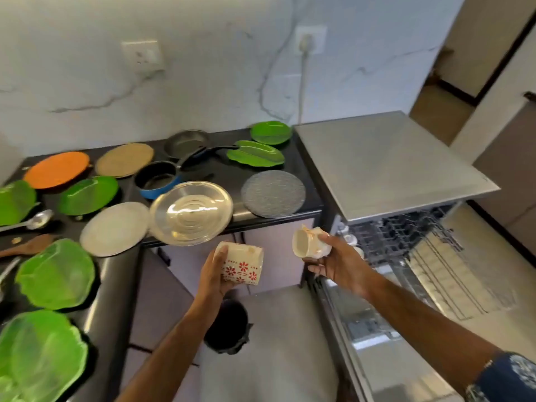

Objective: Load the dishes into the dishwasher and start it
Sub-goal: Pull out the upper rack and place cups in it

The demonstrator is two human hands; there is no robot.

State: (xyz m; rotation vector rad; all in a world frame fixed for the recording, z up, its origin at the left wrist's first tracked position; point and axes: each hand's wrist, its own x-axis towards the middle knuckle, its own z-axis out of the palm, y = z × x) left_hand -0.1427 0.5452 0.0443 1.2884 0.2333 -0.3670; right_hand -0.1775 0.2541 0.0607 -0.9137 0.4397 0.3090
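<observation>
While both cups are off the counter and carried in the air, the cream ceramic mug with an orange pattern [311, 242] lies tipped on its side in the right hand [336, 264], whose fingers curl round its body, its open mouth turned left, away from the open dishwasher [406, 236]. That hand hangs just left of the dishwasher's dark upper rack [397, 227], so it is the nearer one; its mug's long axis runs roughly level, and I judge it must be rolled mouth-down before it goes onto the rack. Farther left of the dishwasher, the left hand [214, 274] grips the white ceramic mug with red flower print [242, 266], also lying sideways, with fingers wrapped over one end. Below the rack, the lowered door [377, 329] reaches toward the person. Left of the dishwasher, the black countertop [116, 271] holds a clear glass bowl [191, 213] overhanging its edge, a round steel plate [114, 227], green leaf-shaped plates [55, 274] and a blue saucepan [158, 181], all not yet loaded.
</observation>
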